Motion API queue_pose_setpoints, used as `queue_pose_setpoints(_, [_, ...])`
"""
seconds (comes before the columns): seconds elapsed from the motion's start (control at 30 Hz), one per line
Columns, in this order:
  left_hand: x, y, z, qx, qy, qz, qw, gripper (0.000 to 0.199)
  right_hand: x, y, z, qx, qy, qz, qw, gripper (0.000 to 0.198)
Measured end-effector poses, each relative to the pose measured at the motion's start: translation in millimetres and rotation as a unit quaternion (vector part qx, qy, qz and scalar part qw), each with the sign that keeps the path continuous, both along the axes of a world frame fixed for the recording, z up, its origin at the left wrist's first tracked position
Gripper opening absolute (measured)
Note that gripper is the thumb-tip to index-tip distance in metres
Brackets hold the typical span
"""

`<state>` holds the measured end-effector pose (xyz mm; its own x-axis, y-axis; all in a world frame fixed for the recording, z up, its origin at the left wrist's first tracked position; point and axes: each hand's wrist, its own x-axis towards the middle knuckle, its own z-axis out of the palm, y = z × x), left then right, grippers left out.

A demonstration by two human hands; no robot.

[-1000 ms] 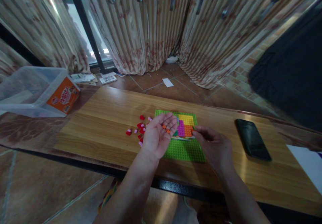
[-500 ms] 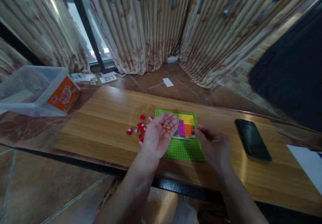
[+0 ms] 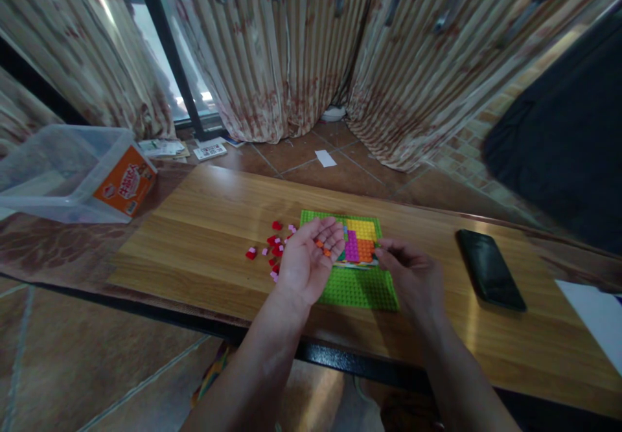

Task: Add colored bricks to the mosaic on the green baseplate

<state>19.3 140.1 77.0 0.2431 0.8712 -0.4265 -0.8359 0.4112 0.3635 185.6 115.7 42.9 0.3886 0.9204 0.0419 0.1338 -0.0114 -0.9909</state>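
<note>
My left hand is palm up and cupped, with a few small orange bricks lying in the palm near the fingers. It hovers over the left part of a green baseplate. On the plate sits a flat build of coloured bricks with yellow, purple and orange parts. At the right edge of this build, my right hand has thumb and fingers pinched together. What the fingertips hold, if anything, is hidden. My left hand covers the left side of the build.
Loose red bricks and pink bricks are scattered left of the plate on the wooden table. A black phone lies to the right. A clear plastic box with an orange label stands at far left.
My right fingertips have shifted very slightly at the build's right edge. The left hand keeps the orange bricks in its palm. The whole view has drifted a little.
</note>
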Motion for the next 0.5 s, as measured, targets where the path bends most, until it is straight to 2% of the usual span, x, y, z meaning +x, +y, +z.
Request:
queue_pose_setpoints(0.23, [1.6, -0.5, -1.0, 0.000, -0.003, 0.006, 1.000, 0.019, -0.8, 0.8, -1.7, -0.006, 0.056, -0.010, 0.998, 0.018])
queue_pose_setpoints(0.5, [2.8, -0.6, -1.7, 0.005, -0.006, 0.011, 1.000, 0.019, -1.7, 0.9, -1.8, -0.006, 0.055, -0.019, 0.998, 0.016])
